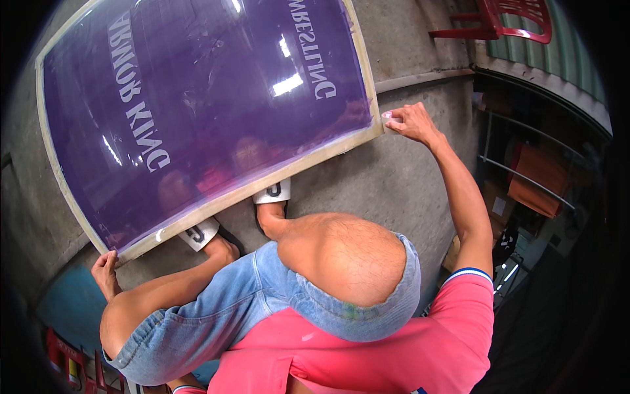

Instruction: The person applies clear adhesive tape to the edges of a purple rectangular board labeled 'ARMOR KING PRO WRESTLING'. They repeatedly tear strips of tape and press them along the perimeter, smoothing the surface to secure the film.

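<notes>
A large screen printing frame [216, 203] with pale wooden edges lies slanted before my feet. Its glossy purple screen [216, 85] carries lighter mirrored lettering and reflects lights and my legs. My left hand [106, 274] is closed at the frame's near left corner, thumb and fingertips against the wood. Beside the near right corner, my right hand [412, 122] is pinched shut, arm stretched out. A small whitish bit [387, 117] shows at its fingertips; whether it is tape, film or something else I cannot make out.
Grey concrete floor [367, 177] surrounds the frame. A red plastic chair [489, 23] stands at the far right. Metal rails [525, 180] and an orange-brown panel [539, 180] are on the right. More red furniture [69, 358] shows at lower left. My shoes [272, 192] touch or nearly touch the near edge.
</notes>
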Demonstrator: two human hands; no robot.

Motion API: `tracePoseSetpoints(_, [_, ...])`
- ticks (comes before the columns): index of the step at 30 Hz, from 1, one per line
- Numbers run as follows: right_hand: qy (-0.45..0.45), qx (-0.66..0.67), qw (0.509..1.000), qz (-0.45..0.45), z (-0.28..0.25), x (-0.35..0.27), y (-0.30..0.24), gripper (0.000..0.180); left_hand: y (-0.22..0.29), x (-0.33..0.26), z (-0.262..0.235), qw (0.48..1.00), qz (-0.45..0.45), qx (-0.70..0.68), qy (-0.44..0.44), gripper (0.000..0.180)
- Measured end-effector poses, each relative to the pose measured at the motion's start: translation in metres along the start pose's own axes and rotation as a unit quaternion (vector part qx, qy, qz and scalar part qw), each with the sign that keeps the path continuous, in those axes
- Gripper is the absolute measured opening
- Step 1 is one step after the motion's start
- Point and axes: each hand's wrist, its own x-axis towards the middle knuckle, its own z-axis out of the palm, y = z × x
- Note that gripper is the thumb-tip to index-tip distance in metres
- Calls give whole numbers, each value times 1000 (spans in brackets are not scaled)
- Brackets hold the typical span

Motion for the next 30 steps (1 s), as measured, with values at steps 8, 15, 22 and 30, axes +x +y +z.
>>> tracePoseSetpoints(8, [356, 19, 929, -97, -72, -21, -94, 22, -63, 70, -126, 918, 195, -143, 315, 26])
tracePoseSetpoints(15, [557, 65, 696, -448, -208, -143, -233, 22, -72, 132, -204, 805, 27, -315, 502, 39])
tracePoseSetpoints(22, [561, 97, 595, -567, -220, -150, -244, 18, -108, 155, -247, 716, 128, -465, 504, 39])
tracePoseSetpoints(30, [599, 154, 578, -533, -199, -138, -232, 15, -119, 149, -237, 728, 119, -443, 510, 36])
